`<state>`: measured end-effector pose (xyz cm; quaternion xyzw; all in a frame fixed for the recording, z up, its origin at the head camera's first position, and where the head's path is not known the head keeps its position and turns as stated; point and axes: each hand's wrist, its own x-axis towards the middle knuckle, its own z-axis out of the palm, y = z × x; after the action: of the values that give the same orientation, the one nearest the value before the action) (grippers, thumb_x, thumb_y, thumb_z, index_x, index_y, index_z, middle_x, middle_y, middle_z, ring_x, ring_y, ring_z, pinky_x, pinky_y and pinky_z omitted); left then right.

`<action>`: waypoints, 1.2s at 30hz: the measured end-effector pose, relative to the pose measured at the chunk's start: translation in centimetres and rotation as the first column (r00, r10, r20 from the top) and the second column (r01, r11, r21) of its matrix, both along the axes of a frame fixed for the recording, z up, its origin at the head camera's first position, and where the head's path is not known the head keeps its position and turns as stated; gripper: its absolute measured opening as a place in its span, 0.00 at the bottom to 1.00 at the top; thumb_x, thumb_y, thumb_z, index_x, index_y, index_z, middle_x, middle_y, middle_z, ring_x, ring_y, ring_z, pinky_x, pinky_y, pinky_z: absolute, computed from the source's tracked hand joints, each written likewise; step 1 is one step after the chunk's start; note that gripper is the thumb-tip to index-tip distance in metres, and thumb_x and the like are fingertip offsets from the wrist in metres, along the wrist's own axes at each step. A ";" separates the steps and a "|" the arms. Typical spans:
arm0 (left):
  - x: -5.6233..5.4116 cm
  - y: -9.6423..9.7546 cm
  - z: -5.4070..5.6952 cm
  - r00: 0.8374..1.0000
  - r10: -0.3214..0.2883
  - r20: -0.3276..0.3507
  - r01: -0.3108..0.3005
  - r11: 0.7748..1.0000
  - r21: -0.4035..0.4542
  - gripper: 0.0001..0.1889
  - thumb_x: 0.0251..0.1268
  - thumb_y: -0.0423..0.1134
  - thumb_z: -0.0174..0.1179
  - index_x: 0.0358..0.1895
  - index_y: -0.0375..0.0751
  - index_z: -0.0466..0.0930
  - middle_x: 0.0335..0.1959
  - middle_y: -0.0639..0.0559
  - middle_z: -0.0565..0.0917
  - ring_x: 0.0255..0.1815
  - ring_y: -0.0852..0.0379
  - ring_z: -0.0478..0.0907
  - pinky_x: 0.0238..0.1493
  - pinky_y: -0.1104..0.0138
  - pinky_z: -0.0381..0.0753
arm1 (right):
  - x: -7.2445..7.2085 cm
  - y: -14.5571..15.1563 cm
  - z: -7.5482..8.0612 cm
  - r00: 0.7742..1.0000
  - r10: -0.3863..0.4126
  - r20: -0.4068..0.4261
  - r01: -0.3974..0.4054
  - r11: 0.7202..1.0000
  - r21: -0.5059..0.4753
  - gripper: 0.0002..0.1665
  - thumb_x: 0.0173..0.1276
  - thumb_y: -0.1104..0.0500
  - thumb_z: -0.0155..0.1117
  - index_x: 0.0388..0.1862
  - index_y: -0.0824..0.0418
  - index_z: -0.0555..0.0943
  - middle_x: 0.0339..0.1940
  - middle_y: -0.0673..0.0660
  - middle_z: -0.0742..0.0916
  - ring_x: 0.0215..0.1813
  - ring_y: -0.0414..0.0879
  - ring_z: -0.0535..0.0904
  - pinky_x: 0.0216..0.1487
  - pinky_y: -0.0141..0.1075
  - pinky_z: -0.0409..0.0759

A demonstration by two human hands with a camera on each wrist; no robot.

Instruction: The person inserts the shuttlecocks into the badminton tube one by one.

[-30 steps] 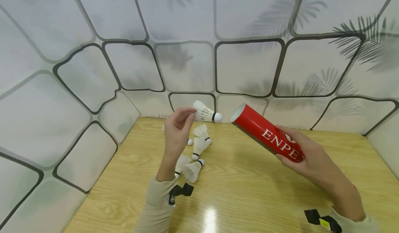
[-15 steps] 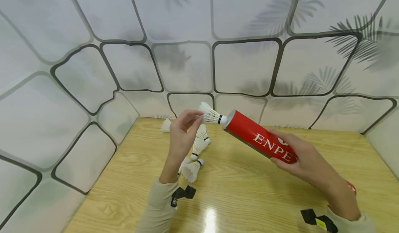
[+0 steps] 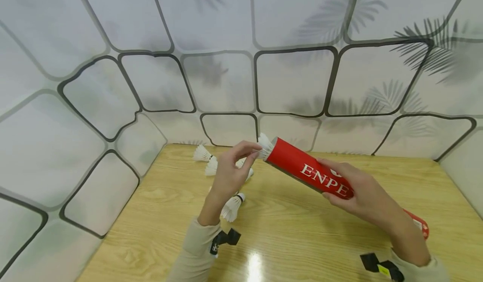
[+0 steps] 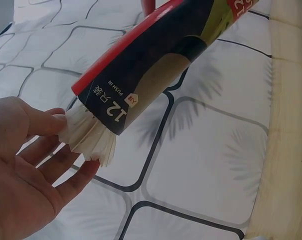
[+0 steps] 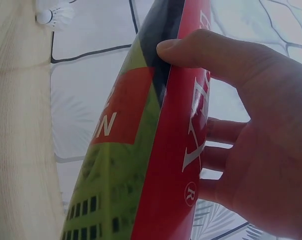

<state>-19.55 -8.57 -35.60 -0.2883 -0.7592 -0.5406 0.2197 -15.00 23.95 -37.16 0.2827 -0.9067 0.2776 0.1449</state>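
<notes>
My left hand [image 3: 234,171] pinches the feather skirt of a white shuttlecock [image 4: 88,132] between thumb and fingers. The cork end of that shuttlecock is hidden inside the mouth of a red shuttlecock tube [image 3: 302,164]; only its feathers stick out. My right hand [image 3: 362,194] grips the tube around its lower half, holding it tilted above the table with its mouth up and to the left. In the right wrist view the thumb lies across the printed side of the tube [image 5: 171,125], and the other fingers reach behind it.
Several loose shuttlecocks lie on the wooden table [image 3: 162,223] around my left hand, among them one near the wrist [image 3: 232,207] and one at the back [image 3: 202,153]. A second red cylindrical object [image 3: 420,225] lies beyond my right forearm. A patterned wall covering [image 3: 294,81] rises behind the table.
My left hand has moved right and slightly down, bringing the shuttlecock from outside the tube to partly inside its mouth. The tube has shifted left and a little down in my right hand.
</notes>
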 end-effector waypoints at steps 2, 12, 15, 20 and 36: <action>0.0 0.1 -0.1 1.000 -0.010 -0.009 0.010 1.000 -0.028 0.07 0.72 0.26 0.62 0.47 0.37 0.86 0.44 0.50 0.88 0.47 0.57 0.86 0.53 0.64 0.84 | 0.0 0.0 0.0 1.000 -0.002 0.011 0.002 1.000 -0.001 0.51 0.57 0.60 0.82 0.78 0.46 0.69 0.60 0.56 0.83 0.53 0.52 0.81 0.44 0.51 0.84; -0.1 0.7 -0.4 0.997 -0.073 -0.011 0.073 0.996 -0.047 0.08 0.72 0.26 0.62 0.48 0.37 0.86 0.44 0.48 0.89 0.47 0.56 0.87 0.52 0.63 0.85 | 0.1 -0.2 -0.1 0.999 -0.005 0.045 0.006 1.000 -0.007 0.50 0.58 0.60 0.81 0.78 0.45 0.69 0.59 0.57 0.83 0.52 0.54 0.81 0.44 0.52 0.84; 0.0 0.8 -0.6 0.995 -0.099 -0.004 0.098 0.993 -0.058 0.08 0.72 0.27 0.62 0.49 0.38 0.85 0.46 0.47 0.88 0.48 0.56 0.87 0.52 0.64 0.85 | 0.1 -0.2 -0.1 0.999 -0.007 0.043 0.007 1.000 -0.004 0.50 0.58 0.61 0.81 0.77 0.45 0.69 0.59 0.57 0.83 0.51 0.54 0.81 0.44 0.52 0.84; -0.3 0.6 -0.8 0.987 -0.159 0.011 0.159 0.986 -0.050 0.09 0.74 0.26 0.59 0.52 0.36 0.83 0.49 0.43 0.88 0.51 0.54 0.86 0.55 0.62 0.84 | 0.2 -0.3 0.0 1.000 -0.019 0.019 0.019 1.000 -0.003 0.50 0.57 0.61 0.82 0.77 0.46 0.70 0.59 0.56 0.83 0.51 0.54 0.81 0.43 0.53 0.84; -0.2 0.8 -0.9 0.979 -0.183 0.090 0.187 0.981 -0.044 0.10 0.78 0.26 0.53 0.55 0.38 0.77 0.51 0.39 0.87 0.49 0.53 0.86 0.30 0.69 0.71 | 0.5 -0.4 0.5 1.000 -0.028 -0.002 0.028 0.999 -0.015 0.51 0.55 0.63 0.82 0.77 0.46 0.71 0.59 0.57 0.83 0.51 0.55 0.81 0.43 0.54 0.84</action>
<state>-19.77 -7.79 -36.48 -0.3399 -0.7516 -0.5506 0.1282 -14.50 23.52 -36.64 0.2690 -0.9083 0.2819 0.1520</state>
